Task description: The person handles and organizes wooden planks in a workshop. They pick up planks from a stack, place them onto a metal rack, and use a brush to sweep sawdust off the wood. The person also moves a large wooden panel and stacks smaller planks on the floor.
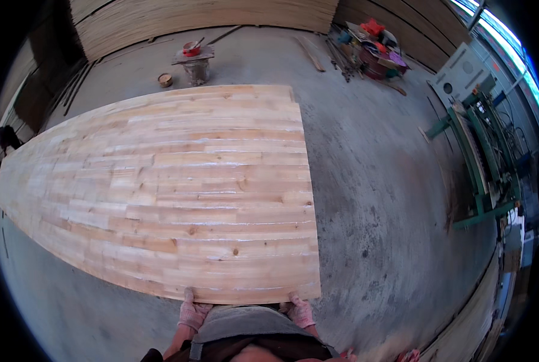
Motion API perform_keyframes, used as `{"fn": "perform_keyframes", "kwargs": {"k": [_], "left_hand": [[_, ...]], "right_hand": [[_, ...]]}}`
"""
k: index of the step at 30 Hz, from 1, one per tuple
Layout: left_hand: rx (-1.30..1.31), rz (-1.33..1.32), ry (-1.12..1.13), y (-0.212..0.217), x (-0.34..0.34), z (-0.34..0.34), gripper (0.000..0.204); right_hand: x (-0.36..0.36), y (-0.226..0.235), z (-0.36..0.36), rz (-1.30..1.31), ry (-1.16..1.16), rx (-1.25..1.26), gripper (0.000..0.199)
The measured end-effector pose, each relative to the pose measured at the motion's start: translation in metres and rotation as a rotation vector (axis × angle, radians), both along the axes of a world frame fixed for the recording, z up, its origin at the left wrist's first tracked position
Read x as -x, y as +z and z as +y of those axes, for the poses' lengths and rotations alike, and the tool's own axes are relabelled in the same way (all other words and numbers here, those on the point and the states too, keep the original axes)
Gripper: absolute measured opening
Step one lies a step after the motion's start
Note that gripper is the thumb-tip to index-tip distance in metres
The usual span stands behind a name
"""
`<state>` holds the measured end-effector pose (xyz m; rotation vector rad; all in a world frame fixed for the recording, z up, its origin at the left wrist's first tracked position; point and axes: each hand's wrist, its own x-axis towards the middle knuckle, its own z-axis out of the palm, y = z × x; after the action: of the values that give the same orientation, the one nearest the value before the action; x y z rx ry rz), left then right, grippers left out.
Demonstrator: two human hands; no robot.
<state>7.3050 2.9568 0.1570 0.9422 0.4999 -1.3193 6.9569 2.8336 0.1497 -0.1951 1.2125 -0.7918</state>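
Note:
A large panel [191, 181] of light, knotty wood strips lies in front of me, with whitish streaks along several seams. At its near edge, my left hand [194, 312], in a pinkish work glove, grips the wood with the thumb on top. Farther right along that edge, near the corner, my right hand [300, 311] holds on in the same way, also gloved. The fingers of both hands are hidden below the panel. A grey apron [245, 321] covers my front, close against the edge between the hands.
Beyond the panel are a stand [197, 71] bearing a red pot [191, 49], a round tin [165, 79] on the floor, and a heaped drum [375, 66]. A green machine frame [478, 163] stands right. Stacked boards [203, 18] line the back. A dark figure [7, 139] is far left.

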Motion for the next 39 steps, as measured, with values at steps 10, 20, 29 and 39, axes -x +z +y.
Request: {"fn": "perform_keyframes", "kwargs": {"k": [10, 20, 29, 39], "left_hand": [[0.08, -0.184, 0.043, 0.032, 0.021, 0.001, 0.058], [-0.051, -0.097, 0.071, -0.001, 0.037, 0.01, 0.064], [-0.018, -0.088, 0.061, -0.017, 0.031, 0.013, 0.065], [-0.021, -0.105, -0.059, -0.008, 0.029, 0.023, 0.073]], "right_hand": [[-0.013, 0.021, -0.038, 0.045, 0.162, 0.128, 0.035], [0.035, -0.013, 0.014, 0.064, 0.168, 0.108, 0.045], [0.031, 0.001, 0.009, 0.042, 0.256, 0.039, 0.041], [0.027, -0.008, 0.019, 0.118, 0.171, 0.137, 0.044]]}}
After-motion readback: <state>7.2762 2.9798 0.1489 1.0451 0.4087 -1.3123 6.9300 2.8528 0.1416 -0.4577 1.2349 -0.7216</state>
